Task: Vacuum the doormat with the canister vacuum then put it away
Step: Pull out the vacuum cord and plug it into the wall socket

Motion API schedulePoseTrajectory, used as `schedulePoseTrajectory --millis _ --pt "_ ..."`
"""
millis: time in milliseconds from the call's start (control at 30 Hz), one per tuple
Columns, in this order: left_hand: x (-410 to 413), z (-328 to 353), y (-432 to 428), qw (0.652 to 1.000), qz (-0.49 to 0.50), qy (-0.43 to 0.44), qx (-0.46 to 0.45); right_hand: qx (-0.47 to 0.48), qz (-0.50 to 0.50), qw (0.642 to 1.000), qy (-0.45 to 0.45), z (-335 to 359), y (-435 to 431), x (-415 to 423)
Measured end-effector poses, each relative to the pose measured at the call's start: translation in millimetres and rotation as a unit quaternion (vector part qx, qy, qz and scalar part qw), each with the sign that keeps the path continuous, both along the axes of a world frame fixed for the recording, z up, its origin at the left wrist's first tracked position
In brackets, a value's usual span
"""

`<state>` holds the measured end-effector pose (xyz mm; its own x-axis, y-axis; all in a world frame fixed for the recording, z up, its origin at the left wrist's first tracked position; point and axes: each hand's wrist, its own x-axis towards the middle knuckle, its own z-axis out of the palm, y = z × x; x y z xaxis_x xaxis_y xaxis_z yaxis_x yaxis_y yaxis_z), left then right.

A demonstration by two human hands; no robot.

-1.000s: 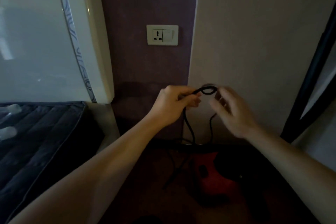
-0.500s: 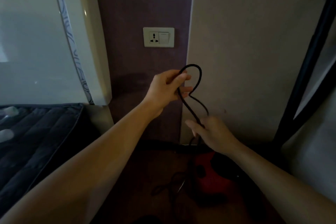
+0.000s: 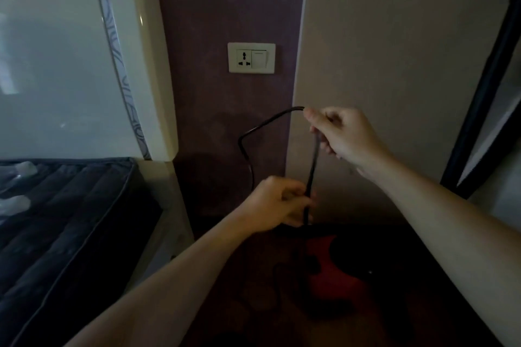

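Our red canister vacuum (image 3: 332, 270) sits on the dark floor below our hands, close to the wall; we see no doormat from here. Its black cord (image 3: 313, 166) rises from dim slack beside the canister, and we judge that this slack could snag or kink as we gather it, or the bent loop could spring loose. The wall socket (image 3: 251, 58) above stands empty. Our left hand (image 3: 277, 204) curls closed round the cord low down; our right hand (image 3: 344, 134) pinches it higher, fingers folded tight.
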<state>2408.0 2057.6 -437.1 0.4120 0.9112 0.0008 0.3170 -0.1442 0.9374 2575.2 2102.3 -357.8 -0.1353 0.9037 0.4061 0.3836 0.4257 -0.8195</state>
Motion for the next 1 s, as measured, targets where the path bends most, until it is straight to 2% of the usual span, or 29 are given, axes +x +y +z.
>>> schedulePoseTrajectory --millis 100,200,333,400,433,467,500,533,567,600,633,667,700,767,833,900,1000 --pt "-2 31 11 0.989 0.090 -0.117 0.005 -0.105 0.067 0.992 0.011 -34 -15 10" --pt "-6 63 23 0.971 0.129 -0.203 -0.010 -0.213 0.177 0.961 0.001 -66 -40 21" --pt "-12 78 42 0.955 0.161 -0.248 -0.035 -0.197 0.242 0.947 -0.076 -69 -60 33" --pt "-19 77 50 0.949 0.177 -0.256 -0.057 -0.198 0.235 0.951 -0.039 -68 -59 39" --pt "-22 74 53 0.953 0.189 -0.230 -0.062 -0.200 0.222 0.954 -0.018 -66 -57 42" --pt "-26 70 55 0.964 0.212 -0.159 -0.039 -0.199 0.204 0.958 -0.011 -65 -53 44" --pt "-31 63 56 0.969 0.245 -0.030 0.029 -0.191 0.188 0.963 -0.020 -62 -48 46" --pt "-36 56 56 0.941 0.281 0.119 0.144 -0.173 0.175 0.968 -0.045 -58 -43 47" --pt "-36 50 53 0.884 0.301 0.220 0.282 -0.149 0.163 0.972 -0.079 -52 -38 47" --pt "-32 47 47 0.836 0.282 0.245 0.403 -0.124 0.154 0.973 -0.115 -46 -32 45" --pt "-27 45 41 0.822 0.220 0.232 0.471 -0.101 0.149 0.973 -0.147 -39 -26 43" --pt "-21 45 36 0.833 0.130 0.211 0.494 -0.084 0.149 0.970 -0.175 -32 -23 40" --pt "-14 45 31 0.855 0.040 0.192 0.480 -0.070 0.152 0.965 -0.201 -25 -20 36" --pt "-4 45 24 0.904 -0.048 0.176 0.386 -0.048 0.160 0.952 -0.257 -13 -16 30" --pt "-4 41 23 0.939 -0.040 0.121 0.318 -0.032 0.148 0.931 -0.332 -2 -13 29" --pt "-10 36 22 0.953 -0.001 0.085 0.292 -0.028 0.128 0.910 -0.393 7 -9 38" --pt "-25 25 24 0.972 0.025 0.057 0.228 -0.054 0.123 0.906 -0.402 14 -5 60"
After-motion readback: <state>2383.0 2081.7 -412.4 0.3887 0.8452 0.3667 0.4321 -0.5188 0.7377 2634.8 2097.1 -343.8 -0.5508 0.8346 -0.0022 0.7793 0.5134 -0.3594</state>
